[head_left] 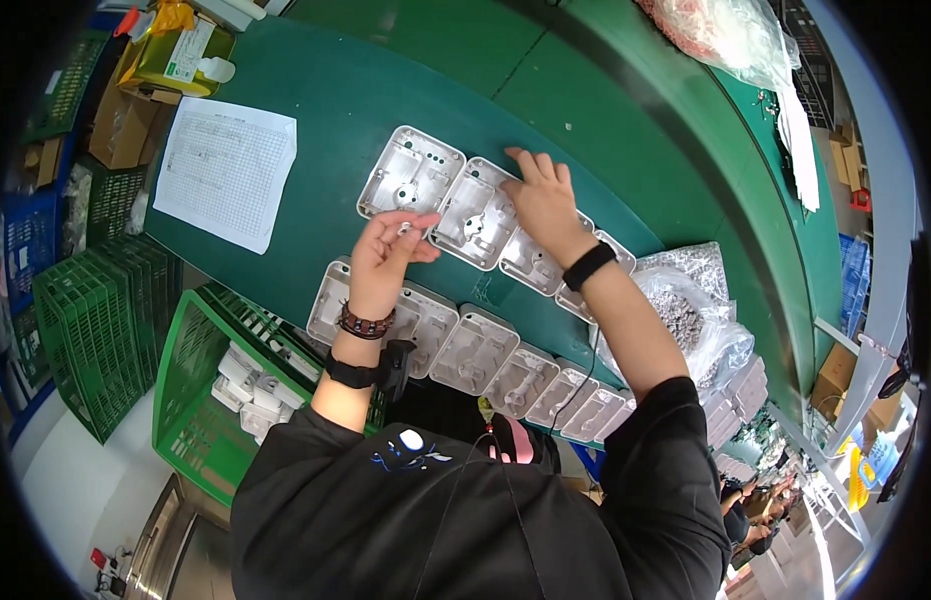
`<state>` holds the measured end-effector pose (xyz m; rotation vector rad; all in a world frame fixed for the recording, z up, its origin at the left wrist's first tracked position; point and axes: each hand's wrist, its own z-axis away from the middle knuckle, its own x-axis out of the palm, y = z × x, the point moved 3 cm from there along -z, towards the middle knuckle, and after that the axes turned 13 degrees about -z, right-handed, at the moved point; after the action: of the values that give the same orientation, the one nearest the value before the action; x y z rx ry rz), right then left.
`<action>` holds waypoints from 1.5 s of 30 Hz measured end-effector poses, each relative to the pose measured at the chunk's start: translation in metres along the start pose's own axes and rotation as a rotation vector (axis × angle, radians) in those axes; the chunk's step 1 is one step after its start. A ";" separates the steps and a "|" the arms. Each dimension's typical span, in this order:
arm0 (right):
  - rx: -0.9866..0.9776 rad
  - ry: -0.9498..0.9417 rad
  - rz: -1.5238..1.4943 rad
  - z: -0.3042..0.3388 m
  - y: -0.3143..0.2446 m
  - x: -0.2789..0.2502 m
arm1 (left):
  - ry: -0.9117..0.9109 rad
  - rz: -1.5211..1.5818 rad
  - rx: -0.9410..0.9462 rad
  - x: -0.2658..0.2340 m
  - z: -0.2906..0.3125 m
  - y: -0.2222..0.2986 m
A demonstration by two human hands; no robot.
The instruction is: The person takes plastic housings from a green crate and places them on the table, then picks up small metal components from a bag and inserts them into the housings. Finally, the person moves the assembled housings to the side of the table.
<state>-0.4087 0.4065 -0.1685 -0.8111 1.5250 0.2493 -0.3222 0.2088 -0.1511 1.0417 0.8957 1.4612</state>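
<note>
My left hand [386, 258] is closed in a pinch around small pale parts [406, 229], too small to name. It is by the lower right corner of a light grey plastic housing [390, 160], open side up. Just right of that stands a second grey housing [476, 212] with a round hole in its floor. My right hand [548, 200] reaches over its upper right corner, thumb and forefinger apart, with nothing visible between them. Part of a third housing [531, 265] shows below my right wrist, and more continue the row, partly hidden by my forearm.
A second row of grey housings [474, 350] lines the near table edge. A printed sheet [226, 170] lies at left. Below it stands a green crate [176, 425] with white parts. A clear bag of small parts [676, 320] sits right of my right forearm.
</note>
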 end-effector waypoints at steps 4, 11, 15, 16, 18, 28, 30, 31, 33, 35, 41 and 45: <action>0.192 0.035 -0.319 0.004 -0.031 -0.035 | -0.036 0.023 0.061 0.011 0.000 -0.002; 0.032 0.151 -0.689 0.005 -0.095 -0.063 | -0.286 0.219 -0.048 0.012 -0.001 -0.011; 0.028 0.096 -0.784 0.003 -0.094 -0.066 | -0.476 0.154 -0.052 0.007 0.000 -0.005; 0.028 0.096 -0.783 0.002 -0.093 -0.067 | -0.503 0.086 -0.052 0.006 0.001 -0.003; -0.046 0.003 -0.830 0.002 -0.095 -0.068 | -0.530 0.019 -0.051 0.005 0.001 0.001; -0.197 -0.163 -0.903 -0.019 -0.091 -0.064 | -0.674 0.133 -0.087 -0.007 -0.001 0.003; -0.209 -0.121 -0.941 -0.032 -0.082 -0.055 | -0.609 0.142 -0.079 -0.012 -0.003 0.003; -0.223 -0.098 -0.961 -0.040 -0.076 -0.051 | -0.469 -0.020 -0.067 -0.015 -0.008 0.002; -0.143 -0.004 -0.757 -0.058 -0.048 -0.035 | -0.181 -0.330 -0.055 -0.027 -0.019 0.003; -0.066 0.097 -0.552 -0.071 -0.036 -0.018 | -0.118 -0.378 -0.033 -0.032 -0.020 0.007; -0.097 0.075 -0.173 -0.080 -0.037 0.035 | 0.015 -0.506 0.008 -0.042 -0.012 0.011; -0.062 0.025 -0.078 -0.083 -0.037 0.046 | -0.004 -0.485 -0.008 -0.043 -0.009 0.001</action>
<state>-0.4468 0.3137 -0.1880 -0.9237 1.5118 0.2305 -0.3296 0.1666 -0.1589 0.7517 1.0516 1.0534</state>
